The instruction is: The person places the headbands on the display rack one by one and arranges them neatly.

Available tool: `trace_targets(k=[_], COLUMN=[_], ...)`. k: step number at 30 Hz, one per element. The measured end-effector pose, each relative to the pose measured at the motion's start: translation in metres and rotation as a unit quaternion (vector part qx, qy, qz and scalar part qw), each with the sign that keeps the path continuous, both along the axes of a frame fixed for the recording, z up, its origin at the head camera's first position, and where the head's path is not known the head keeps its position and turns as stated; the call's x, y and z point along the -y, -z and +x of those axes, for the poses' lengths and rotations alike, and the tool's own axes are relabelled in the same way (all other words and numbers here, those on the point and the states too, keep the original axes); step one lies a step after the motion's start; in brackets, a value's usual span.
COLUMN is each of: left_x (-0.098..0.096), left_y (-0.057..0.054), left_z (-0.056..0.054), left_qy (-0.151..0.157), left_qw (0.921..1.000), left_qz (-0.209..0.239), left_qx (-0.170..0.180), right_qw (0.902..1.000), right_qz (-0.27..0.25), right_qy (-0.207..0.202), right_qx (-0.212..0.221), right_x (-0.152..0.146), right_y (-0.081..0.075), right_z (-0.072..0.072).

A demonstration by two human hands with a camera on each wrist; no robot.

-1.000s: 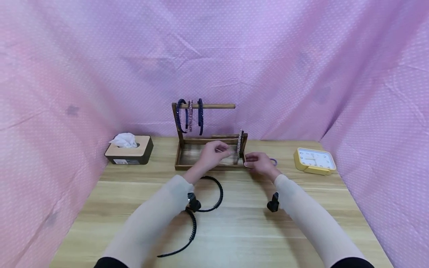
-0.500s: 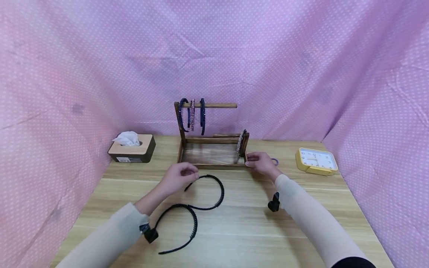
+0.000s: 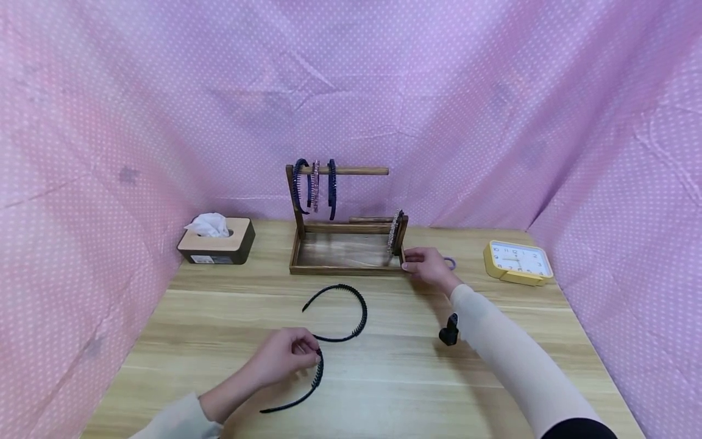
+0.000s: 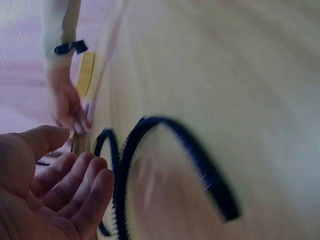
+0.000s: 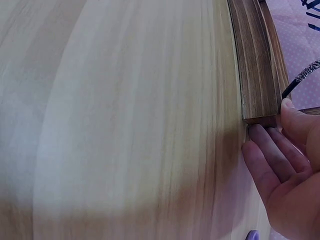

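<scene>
One blk headband (image 3: 320, 373) on tbl (image 3: 411, 378) by L hand (image 3: 281, 356), contact unclear.

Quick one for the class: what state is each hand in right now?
Left hand: open, loosely bent at the nearer headband, no grip visible.
Right hand: holding the end of the wooden rack.

Shot from person's head, looking forward and down over worktop (image 3: 417, 372) toward pink curtain (image 3: 351, 79), far enough back to take in left hand (image 3: 287, 356), right hand (image 3: 430, 266) and wooden rack (image 3: 345, 271). From left wrist: close on left hand, turned sideways, looking past black headbands (image 3: 364, 314) to right hand beyond, sharing both with head view. From right wrist: close, tilted, facing rack corner beside right hand, seen too from head.
</scene>
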State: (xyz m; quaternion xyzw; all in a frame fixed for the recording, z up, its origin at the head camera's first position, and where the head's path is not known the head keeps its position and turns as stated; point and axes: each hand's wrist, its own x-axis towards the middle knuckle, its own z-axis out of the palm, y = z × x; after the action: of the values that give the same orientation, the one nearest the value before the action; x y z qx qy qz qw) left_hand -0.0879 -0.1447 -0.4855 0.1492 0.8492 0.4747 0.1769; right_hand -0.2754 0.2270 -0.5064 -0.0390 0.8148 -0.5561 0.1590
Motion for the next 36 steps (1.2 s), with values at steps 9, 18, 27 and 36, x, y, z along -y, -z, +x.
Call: trace_targets(k=[9,18,27,36], left_x=[-0.007,-0.011,-0.011,-0.007], left_y=[0.018,0.024,0.031,0.03], left_z=[0.024,0.032,0.029,0.031], left_qy=[-0.001,-0.026,-0.046,-0.044], left_qw=[0.9997,0.9984,0.9958,0.9923], left_qz=[-0.014,-0.04,-0.068,-0.094], left_qx=[-0.02,-0.032,-0.039,-0.067], right_qw=[0.9999,0.9997,0.9999,0.9999], right_qz=[0.009,0.011,-0.005,-0.003], right_qy=[0.002,0.015,0.009,0.008], right_qx=[0.004,0.014,0.013,0.013], right_x=[0.003,0.004,0.003,0.003], right_y=[-0.002,-0.002,0.003,0.0], right_z=[0.002,0.001,-0.002,-0.002])
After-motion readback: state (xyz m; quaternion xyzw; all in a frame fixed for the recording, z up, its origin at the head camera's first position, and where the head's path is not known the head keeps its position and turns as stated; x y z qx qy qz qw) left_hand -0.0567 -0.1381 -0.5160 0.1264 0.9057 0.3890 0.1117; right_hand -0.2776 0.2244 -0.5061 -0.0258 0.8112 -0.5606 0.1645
